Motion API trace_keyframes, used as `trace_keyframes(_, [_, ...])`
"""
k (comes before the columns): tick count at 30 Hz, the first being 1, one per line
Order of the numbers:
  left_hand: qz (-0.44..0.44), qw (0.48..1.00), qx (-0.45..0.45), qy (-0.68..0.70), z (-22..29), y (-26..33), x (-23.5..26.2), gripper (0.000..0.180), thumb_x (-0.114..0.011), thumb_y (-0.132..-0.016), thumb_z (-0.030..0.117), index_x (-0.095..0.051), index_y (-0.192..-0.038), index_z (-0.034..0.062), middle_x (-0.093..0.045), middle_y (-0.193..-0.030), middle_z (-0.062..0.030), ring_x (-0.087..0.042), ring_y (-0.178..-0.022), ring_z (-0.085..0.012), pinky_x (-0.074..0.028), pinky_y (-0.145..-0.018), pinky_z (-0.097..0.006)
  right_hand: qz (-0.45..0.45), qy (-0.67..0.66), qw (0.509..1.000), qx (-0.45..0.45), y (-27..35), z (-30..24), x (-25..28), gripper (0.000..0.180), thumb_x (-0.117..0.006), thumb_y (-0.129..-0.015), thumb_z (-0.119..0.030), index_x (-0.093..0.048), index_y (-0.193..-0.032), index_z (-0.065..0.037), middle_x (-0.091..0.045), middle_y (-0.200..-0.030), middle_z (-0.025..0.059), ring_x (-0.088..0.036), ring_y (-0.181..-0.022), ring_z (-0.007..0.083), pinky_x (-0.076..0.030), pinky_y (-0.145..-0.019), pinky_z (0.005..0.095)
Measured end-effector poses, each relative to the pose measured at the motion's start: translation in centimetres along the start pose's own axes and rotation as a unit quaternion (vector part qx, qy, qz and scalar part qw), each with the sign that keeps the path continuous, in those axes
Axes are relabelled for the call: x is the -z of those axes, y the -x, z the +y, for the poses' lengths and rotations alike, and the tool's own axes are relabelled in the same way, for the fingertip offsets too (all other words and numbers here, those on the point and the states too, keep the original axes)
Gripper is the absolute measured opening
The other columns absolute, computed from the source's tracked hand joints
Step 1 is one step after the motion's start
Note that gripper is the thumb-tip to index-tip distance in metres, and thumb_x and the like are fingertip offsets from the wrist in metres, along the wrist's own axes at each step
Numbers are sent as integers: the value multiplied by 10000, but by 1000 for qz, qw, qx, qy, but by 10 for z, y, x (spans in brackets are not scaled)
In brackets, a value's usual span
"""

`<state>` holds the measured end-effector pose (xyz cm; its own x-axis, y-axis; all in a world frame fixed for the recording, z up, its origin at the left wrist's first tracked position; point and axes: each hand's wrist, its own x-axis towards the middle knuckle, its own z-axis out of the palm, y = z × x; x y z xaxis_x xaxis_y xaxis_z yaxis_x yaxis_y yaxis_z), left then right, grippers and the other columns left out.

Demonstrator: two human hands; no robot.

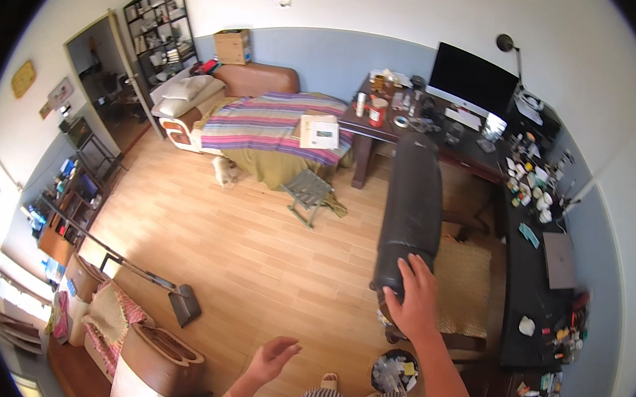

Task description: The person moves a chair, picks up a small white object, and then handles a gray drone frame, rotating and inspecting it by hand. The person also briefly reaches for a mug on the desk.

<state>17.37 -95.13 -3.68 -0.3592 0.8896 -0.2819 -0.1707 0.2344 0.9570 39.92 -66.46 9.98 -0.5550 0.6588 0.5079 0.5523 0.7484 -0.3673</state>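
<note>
Dark chair backrest (411,207) sits under the right hand (415,300), palm flat on its near end, fingers spread, not clamped. Left hand (272,359) hangs free, half-curled, holding nothing. Waste bin (395,373) just below the right hand; worktop (531,288) beyond it.

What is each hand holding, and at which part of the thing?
The right hand lies on the top edge of the dark chair backrest, at its near end. The left hand is open and holds nothing.
</note>
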Motion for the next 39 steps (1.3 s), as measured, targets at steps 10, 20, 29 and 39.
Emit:
trace_keyframes(10, [-320, 748, -272, 513, 287, -13, -101, 576, -595, -1043, 466, -573, -1274, -62, -656, -1134, -278, -702, -987, -365, -601, -846, -429, -24, 21, 999, -5, 8, 32, -26, 458, -719, -951, -234, -613, -1336, -11, -508, -1500, 184, -440, -1426, 397, -323, -1172, 536])
trace_keyframes(20, [-493, 776, -283, 274, 337, -184, -42, 893, -423, -1017, 713, -502, -1459, -59, -713, -1135, -237, -678, -1062, -384, -540, -920, -491, -31, -69, 977, -199, -122, 74, -44, 181, -775, -855, -113, -692, -997, -37, -619, -1030, 130, -579, -985, 338, -459, -874, 452])
trace_keyframes(29, [82, 952, 122, -268, 55, -321, 187, 453, -425, -1102, 329, -594, -1386, 19, -727, -1134, -169, -686, -1091, -252, -514, -981, -395, -106, 94, 985, -102, -285, 125, -96, 520, -802, -858, -250, -652, -1303, -26, -525, -1424, 203, -493, -1326, 363, -376, -1094, 506])
trace_keyframes(39, [-3, 840, 41, -541, -51, -596, 396, 443, -463, -1073, 365, -641, -1301, 30, -749, -1091, -165, -711, -1023, -330, -542, -911, -436, -98, 226, 938, -243, -367, 142, -146, 594, -793, -860, -289, -603, -1363, -36, -455, -1478, 227, -414, -1388, 407, -338, -1123, 550])
